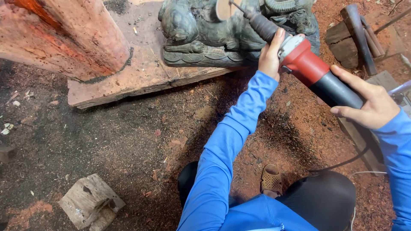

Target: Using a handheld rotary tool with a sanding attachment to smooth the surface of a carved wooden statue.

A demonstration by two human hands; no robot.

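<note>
A red and black angle grinder [312,72] points up-left at a dark carved wooden animal figure [201,30] that sits on a wooden slab [132,79]. Its round sanding disc [222,8] touches the top of the carving. My left hand [270,55] grips the black front neck of the grinder, close to the carving. My right hand [370,102] wraps the dark rear handle. Both arms wear blue sleeves. A black cord [342,164] runs down from the tool.
A big reddish log [64,38] lies at the top left. A small wood block [90,206] sits at the lower left on sawdust-covered ground. Wooden-handled tools and blocks [357,36] lie at the top right. My sandalled foot [270,179] and dark trousers show below.
</note>
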